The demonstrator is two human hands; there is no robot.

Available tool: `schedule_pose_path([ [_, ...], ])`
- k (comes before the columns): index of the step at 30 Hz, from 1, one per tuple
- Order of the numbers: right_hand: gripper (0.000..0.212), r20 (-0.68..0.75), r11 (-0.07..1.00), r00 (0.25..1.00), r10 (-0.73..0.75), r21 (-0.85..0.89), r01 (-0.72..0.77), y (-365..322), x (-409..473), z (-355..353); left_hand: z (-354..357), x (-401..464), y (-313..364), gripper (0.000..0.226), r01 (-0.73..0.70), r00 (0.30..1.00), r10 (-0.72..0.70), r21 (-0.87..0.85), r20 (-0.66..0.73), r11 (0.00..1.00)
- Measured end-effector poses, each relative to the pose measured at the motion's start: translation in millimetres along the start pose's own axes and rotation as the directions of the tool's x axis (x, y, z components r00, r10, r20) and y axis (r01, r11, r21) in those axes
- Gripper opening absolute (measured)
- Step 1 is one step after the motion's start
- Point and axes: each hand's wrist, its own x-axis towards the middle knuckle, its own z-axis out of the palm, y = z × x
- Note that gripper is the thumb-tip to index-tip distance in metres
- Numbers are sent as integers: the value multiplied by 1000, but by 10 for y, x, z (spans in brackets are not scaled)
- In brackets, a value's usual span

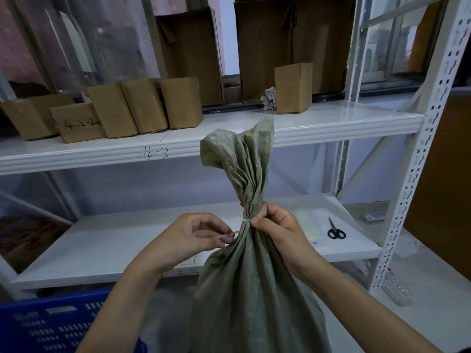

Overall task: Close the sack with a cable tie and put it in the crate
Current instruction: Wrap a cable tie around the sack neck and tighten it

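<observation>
A green woven sack (252, 289) stands upright in front of me, its neck gathered and twisted, the top flaring above. A thin white cable tie (245, 220) circles the neck. My right hand (277, 229) grips the neck at the tie, fingers curled round it. My left hand (196, 234) pinches the tie's loose tail between thumb and fingertips, just left of the neck. The blue plastic crate (51, 324) sits at the lower left, partly behind my left forearm.
White metal shelving (331, 126) stands behind the sack. Several cardboard boxes (142, 108) line the upper shelf. Black scissors (336, 230) and a packet of cable ties (309, 225) lie on the lower shelf at right. A clear bottle (396, 289) stands on the floor by the upright.
</observation>
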Motion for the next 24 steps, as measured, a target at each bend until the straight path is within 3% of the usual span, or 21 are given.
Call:
schedule_pose_path([
  [7, 22, -11, 996, 1000, -5, 84, 6, -40, 4, -12, 26, -31, -3, 23, -62, 997, 68, -119, 47, 991],
  [11, 29, -21, 991, 999, 38, 130, -35, -69, -3, -26, 96, 11, -18, 21, -147, 989, 147, -100, -3, 984],
  [18, 29, -34, 975, 995, 95, 204, -86, -105, -2, -56, 180, 78, -62, 15, -291, 955, 294, -64, 42, 954],
  [24, 18, 32, 956, 990, 138, 256, -142, -89, 7, -70, 255, 151, -108, 11, -333, 940, 341, -163, 23, 929],
])
